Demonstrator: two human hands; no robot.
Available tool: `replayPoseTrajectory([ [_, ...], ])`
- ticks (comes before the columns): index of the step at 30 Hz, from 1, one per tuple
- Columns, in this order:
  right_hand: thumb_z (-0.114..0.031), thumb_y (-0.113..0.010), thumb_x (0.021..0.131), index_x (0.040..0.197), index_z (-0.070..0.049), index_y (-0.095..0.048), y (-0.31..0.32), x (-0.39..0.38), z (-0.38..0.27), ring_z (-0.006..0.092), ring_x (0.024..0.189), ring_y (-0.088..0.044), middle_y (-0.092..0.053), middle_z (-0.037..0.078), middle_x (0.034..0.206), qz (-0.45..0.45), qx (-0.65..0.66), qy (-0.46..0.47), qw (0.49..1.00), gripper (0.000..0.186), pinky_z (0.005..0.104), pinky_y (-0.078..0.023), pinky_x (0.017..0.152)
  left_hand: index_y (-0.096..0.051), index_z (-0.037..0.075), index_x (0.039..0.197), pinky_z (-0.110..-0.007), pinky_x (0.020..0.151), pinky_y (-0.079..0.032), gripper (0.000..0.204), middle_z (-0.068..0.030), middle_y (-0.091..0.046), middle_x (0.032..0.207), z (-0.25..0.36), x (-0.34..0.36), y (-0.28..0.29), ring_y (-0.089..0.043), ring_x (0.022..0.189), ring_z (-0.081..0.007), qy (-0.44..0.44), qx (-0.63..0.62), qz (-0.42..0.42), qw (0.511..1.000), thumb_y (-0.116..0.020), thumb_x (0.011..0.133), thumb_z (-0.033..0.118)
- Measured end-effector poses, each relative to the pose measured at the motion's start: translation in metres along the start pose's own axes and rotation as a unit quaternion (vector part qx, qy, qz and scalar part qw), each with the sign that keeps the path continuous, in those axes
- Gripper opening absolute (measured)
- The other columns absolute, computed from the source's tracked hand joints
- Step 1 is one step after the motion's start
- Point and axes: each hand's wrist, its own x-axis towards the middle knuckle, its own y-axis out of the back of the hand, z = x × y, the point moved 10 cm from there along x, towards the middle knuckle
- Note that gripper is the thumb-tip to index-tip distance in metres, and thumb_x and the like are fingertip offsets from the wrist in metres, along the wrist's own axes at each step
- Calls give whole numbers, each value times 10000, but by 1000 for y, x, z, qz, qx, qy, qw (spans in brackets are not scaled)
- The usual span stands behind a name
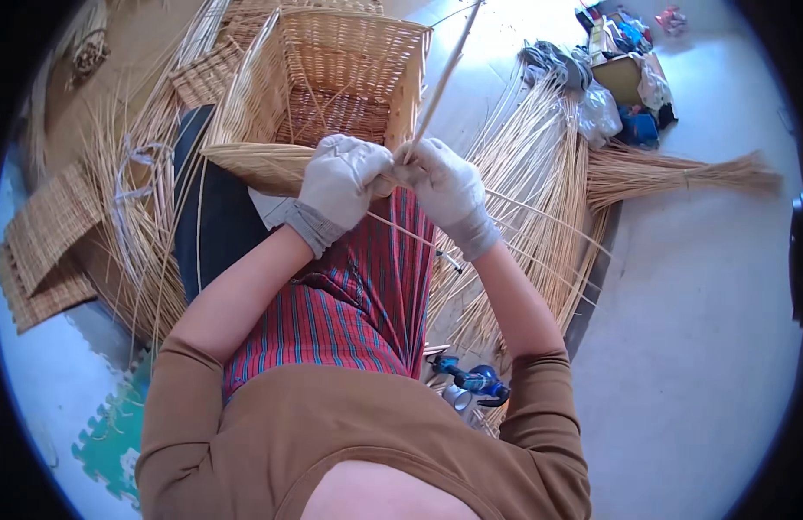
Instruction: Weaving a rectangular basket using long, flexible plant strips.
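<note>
My left hand (pixel 341 182), in a white glove with a grey cuff, is closed at the near right corner of a square wicker basket (pixel 349 61), its fingers around thin pale cane strands (pixel 400 227). My right hand (pixel 445 186), gloved alike, is closed beside it, pinching strands where a longer, thicker cane (pixel 445 78) rises up and to the right. The basket's near side has a flat woven band (pixel 250 165). It rests by my lap, over a red striped cloth (pixel 306 325). The fingertips and exact point where the strands meet are partly hidden.
Loose cane bundles (pixel 540 165) lie both sides, one tied (pixel 679 178) at right. Woven panels (pixel 50 221) lie left above foam mats (pixel 115 442). A box with bags and oddments (pixel 618 78) stands back right; a blue-handled tool (pixel 479 381) lies by my right forearm.
</note>
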Motion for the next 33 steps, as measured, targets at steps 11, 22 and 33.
replayPoseTrajectory([
  [11, -205, -768, 870, 1034, -59, -631, -6, 24, 27, 310, 838, -674, -671, 149, 905, 20, -33, -152, 988, 258, 417, -544, 784, -709, 131, 910, -391, 884, -487, 147, -35, -723, 914, -2, 0, 0, -683, 909, -241, -15, 6, 8, 1000, -749, 769, 117],
  [22, -211, -842, 832, 1182, 101, -536, -51, 6, 75, 129, 814, -654, -646, 98, 959, -140, 167, -317, 923, 559, 259, -588, 686, -626, 8, 1064, -317, 782, -530, 320, -90, -676, 975, -85, 12, -77, -615, 852, -155, 344, -262, -247, 868, -756, 945, 275],
  [33, -201, -556, 1066, 1280, -4, -605, 7, 29, 72, 175, 950, -706, -714, 128, 1091, 64, 261, -172, 948, 296, 316, -590, 838, -543, 23, 1062, -500, 734, -520, 285, -254, -678, 890, -48, 0, -66, -656, 876, -464, 249, -127, -147, 949, -691, 956, 242],
])
